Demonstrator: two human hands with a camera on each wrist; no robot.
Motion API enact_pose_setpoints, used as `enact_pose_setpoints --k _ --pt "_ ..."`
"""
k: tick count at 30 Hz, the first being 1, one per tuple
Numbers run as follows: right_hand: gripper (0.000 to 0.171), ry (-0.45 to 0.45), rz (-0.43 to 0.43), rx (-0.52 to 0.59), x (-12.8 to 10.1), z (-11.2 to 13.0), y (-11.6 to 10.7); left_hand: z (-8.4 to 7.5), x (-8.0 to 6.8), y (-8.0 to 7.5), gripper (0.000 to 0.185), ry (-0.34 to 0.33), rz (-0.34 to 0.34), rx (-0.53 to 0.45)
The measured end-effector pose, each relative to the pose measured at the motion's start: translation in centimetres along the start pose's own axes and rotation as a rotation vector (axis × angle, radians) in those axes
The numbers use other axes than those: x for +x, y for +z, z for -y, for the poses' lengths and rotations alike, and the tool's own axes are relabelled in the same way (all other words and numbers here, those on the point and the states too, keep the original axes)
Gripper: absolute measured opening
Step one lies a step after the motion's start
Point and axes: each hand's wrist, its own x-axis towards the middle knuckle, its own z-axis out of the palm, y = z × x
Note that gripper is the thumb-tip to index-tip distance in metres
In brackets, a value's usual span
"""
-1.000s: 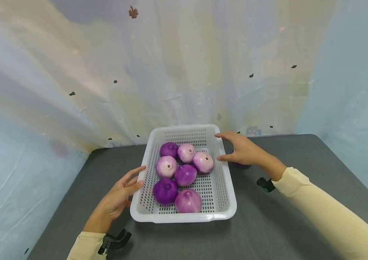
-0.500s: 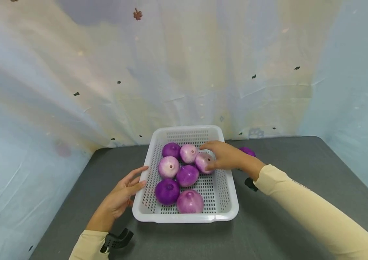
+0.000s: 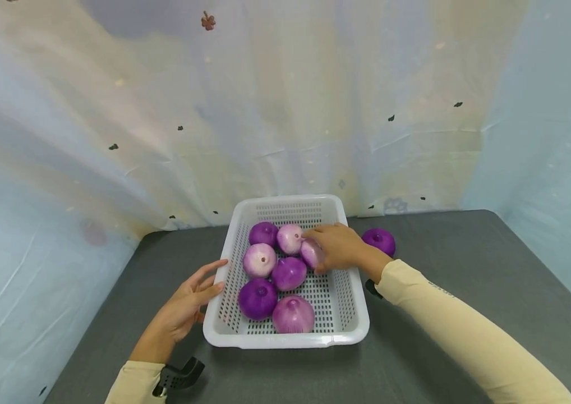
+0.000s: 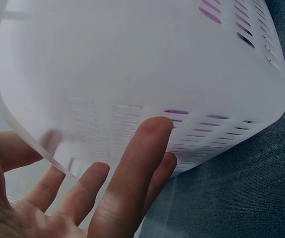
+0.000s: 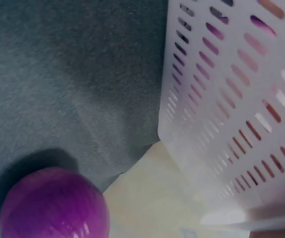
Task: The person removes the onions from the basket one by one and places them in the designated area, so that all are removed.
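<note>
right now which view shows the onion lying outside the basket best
The head view: the dark purple onion shows whole on the grey table, right of the white basket. The right wrist view shows it close but cut off at the frame's bottom. The left wrist view shows only the basket wall and the left hand's fingers.

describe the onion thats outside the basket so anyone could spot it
Find the white slotted basket on the grey table. Just past its far right corner, beyond the right hand, sits a dark purple onion. It alone lies on the table; the others sit inside.
</note>
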Motion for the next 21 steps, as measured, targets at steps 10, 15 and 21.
enact_pose_setpoints --k 10,15,21 --pt "0.092 0.009 -0.022 -0.087 -0.01 0.34 0.33 -0.02 0.0 0.2 0.062 0.001 -0.004 -0.01" --pt "0.093 0.014 -0.012 -0.098 0.06 0.47 0.28 -0.09 -0.07 0.19 0.062 0.006 -0.006 -0.01" --pt "0.087 0.023 -0.048 -0.079 0.11 0.61 0.34 -0.25 -0.2 0.09 0.062 0.009 0.006 -0.016"
